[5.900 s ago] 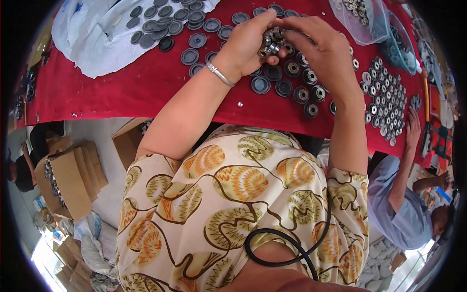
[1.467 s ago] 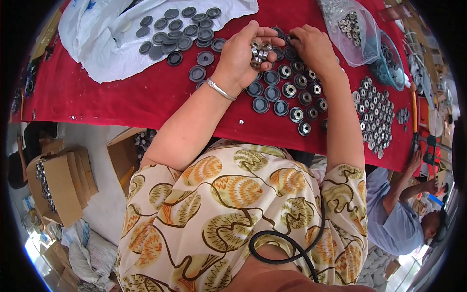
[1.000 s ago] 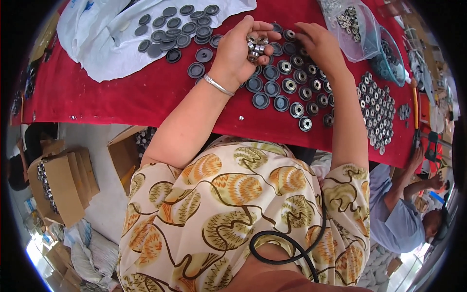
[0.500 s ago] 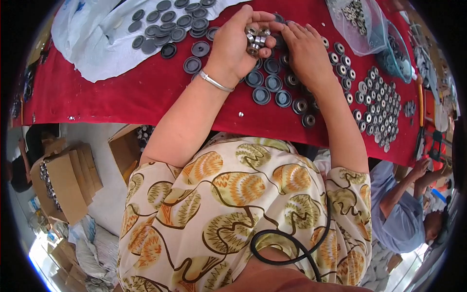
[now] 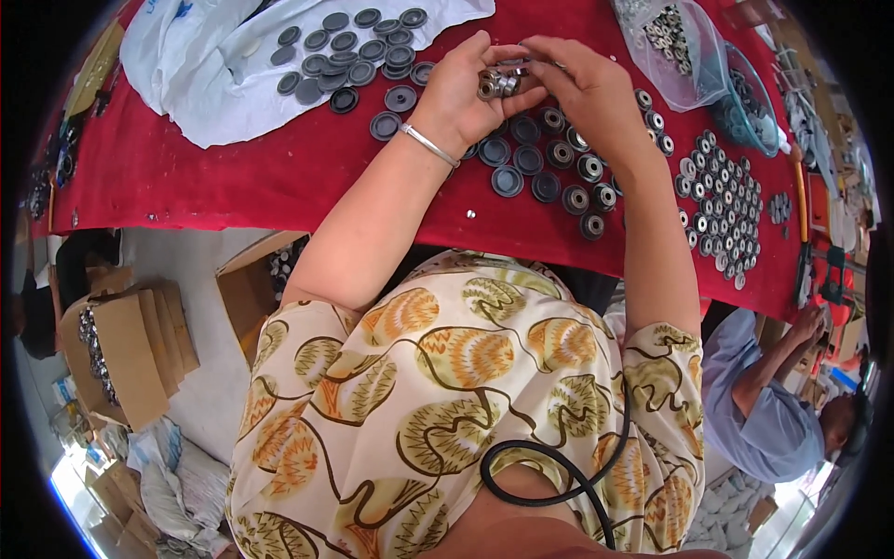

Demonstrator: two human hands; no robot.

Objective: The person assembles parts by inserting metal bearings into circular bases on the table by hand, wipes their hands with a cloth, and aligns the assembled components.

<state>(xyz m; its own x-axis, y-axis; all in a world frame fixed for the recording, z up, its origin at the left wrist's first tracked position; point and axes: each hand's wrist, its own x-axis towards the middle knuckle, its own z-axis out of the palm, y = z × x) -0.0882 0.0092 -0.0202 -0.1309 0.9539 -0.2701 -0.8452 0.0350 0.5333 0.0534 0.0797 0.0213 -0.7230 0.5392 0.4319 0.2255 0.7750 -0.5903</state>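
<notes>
My left hand (image 5: 461,93) is curled palm-up round several small shiny metal bearings (image 5: 497,86). Over its fingertips my right hand (image 5: 601,98) bends inward, fingers pinched at the bearings; what lies between them is hidden. Below both hands, on the red cloth, sit dark grey round discs (image 5: 507,181) with raised rims. Nearer my right forearm, similar discs (image 5: 589,168) have metal bearings seated in their middles. Part of this group is covered by my hands.
A white plastic sheet (image 5: 223,102) at the far left carries more grey discs (image 5: 343,41). Many bearing-fitted pieces (image 5: 722,200) cover the right of the red cloth (image 5: 279,191). Behind them are a clear bag (image 5: 684,79) of metal parts and a blue basket (image 5: 771,130). Another person (image 5: 764,401) sits at right.
My right hand has lifted off the discs and come up to the left hand's fingertips, closing its fingers. The left hand has turned slightly with the bearings still in it.
</notes>
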